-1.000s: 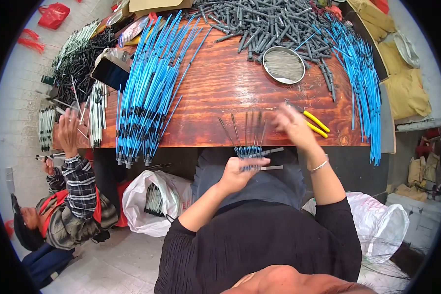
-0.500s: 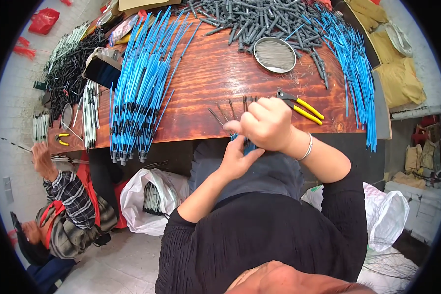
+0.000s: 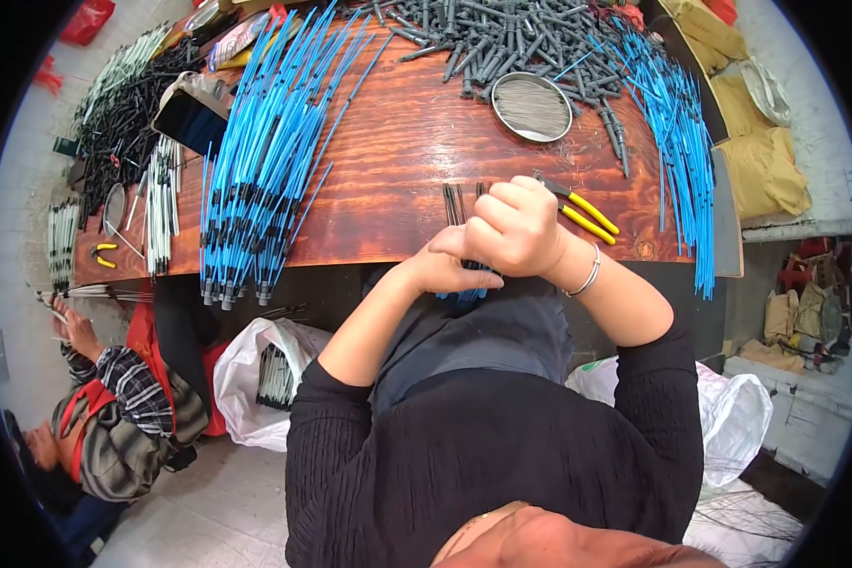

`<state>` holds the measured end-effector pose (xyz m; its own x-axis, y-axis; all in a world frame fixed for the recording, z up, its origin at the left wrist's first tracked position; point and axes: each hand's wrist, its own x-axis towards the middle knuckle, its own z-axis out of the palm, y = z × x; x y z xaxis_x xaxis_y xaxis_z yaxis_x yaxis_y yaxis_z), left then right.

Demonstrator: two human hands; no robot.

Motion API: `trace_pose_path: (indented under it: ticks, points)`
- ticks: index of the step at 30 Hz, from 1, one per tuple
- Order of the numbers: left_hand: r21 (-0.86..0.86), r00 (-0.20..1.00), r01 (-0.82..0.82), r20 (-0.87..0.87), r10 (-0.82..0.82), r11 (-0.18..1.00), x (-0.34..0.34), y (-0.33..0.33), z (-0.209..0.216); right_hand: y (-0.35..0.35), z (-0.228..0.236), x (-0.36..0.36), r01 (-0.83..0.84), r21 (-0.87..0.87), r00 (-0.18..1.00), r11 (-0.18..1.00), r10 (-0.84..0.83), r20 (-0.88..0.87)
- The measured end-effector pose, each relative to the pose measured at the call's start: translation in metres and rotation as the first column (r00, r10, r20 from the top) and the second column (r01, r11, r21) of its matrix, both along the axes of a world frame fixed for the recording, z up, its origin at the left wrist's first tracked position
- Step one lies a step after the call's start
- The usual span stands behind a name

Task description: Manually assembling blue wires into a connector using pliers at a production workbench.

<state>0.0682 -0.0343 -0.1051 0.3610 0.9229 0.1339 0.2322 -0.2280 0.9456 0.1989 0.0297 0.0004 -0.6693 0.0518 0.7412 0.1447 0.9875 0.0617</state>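
At the table's near edge, above my lap, my left hand (image 3: 442,270) is closed around a small bundle of thin blue rods (image 3: 462,296). Their blue parts show just below my fingers, and thin dark ends (image 3: 452,201) stick up beyond my hands. My right hand (image 3: 516,225), with a bracelet at the wrist, is a closed fist against the left one. It covers the middle of the bundle, and what its fingers grip is hidden. Beside the right fist lie pliers with yellow handles (image 3: 589,220).
A large sheaf of blue rods (image 3: 265,161) lies to the left, another pile (image 3: 677,142) at the right. Grey plastic pieces (image 3: 502,38) heap at the back near a round tin of thin pins (image 3: 532,109). A phone (image 3: 191,118) stands left. A co-worker (image 3: 128,407) handles rods there.
My right fist has come down slightly and my left hand has drawn in under it. The dark rod ends, fanned out before, now stand closer together. The co-worker's hands moved lower.
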Motion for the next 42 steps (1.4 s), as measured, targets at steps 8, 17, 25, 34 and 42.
trace_pose_path:
  ticks: [8,17,25,34,42]
  points:
    - [0.189,0.979,0.172,0.076,-0.189,0.967,-0.008,0.015,-0.021,-0.013,-0.011,0.007,-0.11,-0.029,0.99,0.994,0.112,0.083]
    - [0.326,0.975,0.223,-0.099,-0.201,0.919,-0.018,0.03,-0.012,0.096,-0.048,0.024,0.115,-0.566,0.986,0.816,-0.162,-0.033]
    - [0.296,0.975,0.223,-0.077,-0.21,0.929,-0.02,0.049,-0.013,0.103,-0.098,0.002,-0.018,-0.434,0.905,0.901,0.199,0.376]
    - [0.236,0.974,0.226,-0.05,-0.221,0.945,-0.025,0.064,-0.018,0.101,-0.104,0.003,-0.031,-0.238,0.899,0.971,0.131,0.418]
    - [0.156,0.963,0.268,-0.066,-0.261,0.951,-0.019,0.071,-0.012,0.112,-0.101,-0.002,-0.103,-0.271,0.874,0.957,0.217,0.434]
